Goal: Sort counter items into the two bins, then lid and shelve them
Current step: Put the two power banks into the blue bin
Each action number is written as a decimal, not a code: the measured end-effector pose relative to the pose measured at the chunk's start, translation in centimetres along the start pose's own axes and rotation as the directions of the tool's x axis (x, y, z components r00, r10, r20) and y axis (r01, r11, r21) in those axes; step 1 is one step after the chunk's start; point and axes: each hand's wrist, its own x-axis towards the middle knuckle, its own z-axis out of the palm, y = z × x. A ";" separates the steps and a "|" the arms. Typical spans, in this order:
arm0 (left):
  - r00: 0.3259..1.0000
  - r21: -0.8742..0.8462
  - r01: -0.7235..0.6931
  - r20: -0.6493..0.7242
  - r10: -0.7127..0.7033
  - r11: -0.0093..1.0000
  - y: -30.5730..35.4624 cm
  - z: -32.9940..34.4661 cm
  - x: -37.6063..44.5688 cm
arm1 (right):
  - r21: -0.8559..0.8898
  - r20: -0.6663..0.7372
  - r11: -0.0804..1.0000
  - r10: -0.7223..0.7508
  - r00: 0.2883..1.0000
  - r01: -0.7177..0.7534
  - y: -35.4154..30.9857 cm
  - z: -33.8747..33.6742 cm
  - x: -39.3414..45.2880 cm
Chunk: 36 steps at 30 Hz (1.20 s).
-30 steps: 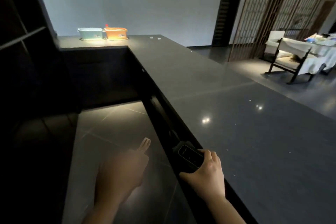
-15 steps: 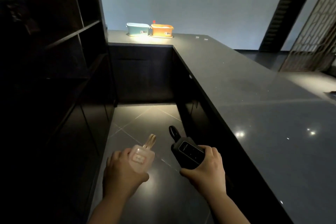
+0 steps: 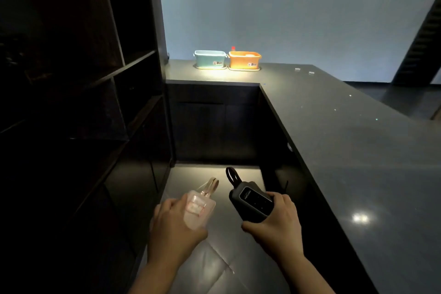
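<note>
Two bins [image 3: 228, 59] sit on the dark L-shaped counter [image 3: 346, 141].

Both forearms reach fwd, low. Left hand [image 3: 175, 222] grips pink device [image 3: 199, 210]; right hand [image 3: 278, 218] grips black device [image 3: 253, 200], fingers [image 3: 281, 198] curled round.

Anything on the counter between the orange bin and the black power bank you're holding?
In the head view, no: bare dark counter runs from the orange bin toward the black power bank in the right hand; two small pale bits lie right of that line.
</note>
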 end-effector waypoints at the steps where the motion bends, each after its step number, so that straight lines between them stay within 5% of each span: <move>1: 1.000 -0.002 0.010 -0.003 -0.010 1.000 -0.3 0.8 2.0 | 0.008 0.004 1.000 -0.007 1.000 0.007 -0.1 0.9 2.1; 21: 0.997 -0.125 -0.032 0.064 0.040 0.992 -0.4 17.3 46.6 | 0.020 -0.069 0.993 0.115 0.991 -0.113 0.0 16.8 45.0; 36: 0.992 -0.102 0.129 -0.005 -0.130 0.986 2.2 29.6 76.3 | -0.010 0.047 1.000 -0.028 0.999 0.029 1.5 26.6 79.5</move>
